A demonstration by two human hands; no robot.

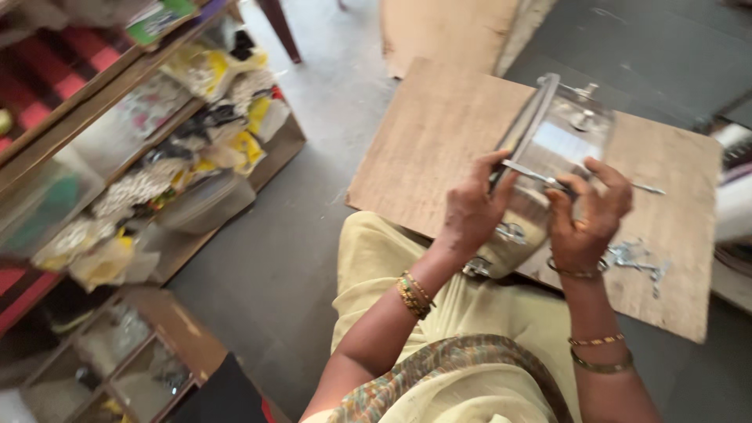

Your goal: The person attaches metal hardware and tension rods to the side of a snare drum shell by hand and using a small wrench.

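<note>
A clear glass or plastic box-like piece with metal edges and fittings [558, 141] is tilted over a wooden board [439, 133]. My left hand [470, 213] grips its left metal edge. My right hand [589, 215] holds a thin metal tool [540, 178], perhaps a screwdriver, lying across the piece. Both wrists wear bangles. A metal fitting [511, 232] shows between my hands, low on the piece.
Small metal screws or fittings [636, 258] lie on the board at right. Wooden shelves [117, 102] packed with bags and packets [211, 125] stand at left. A wooden compartment box [149, 352] sits lower left. Another board [446, 31] lies beyond on the grey floor.
</note>
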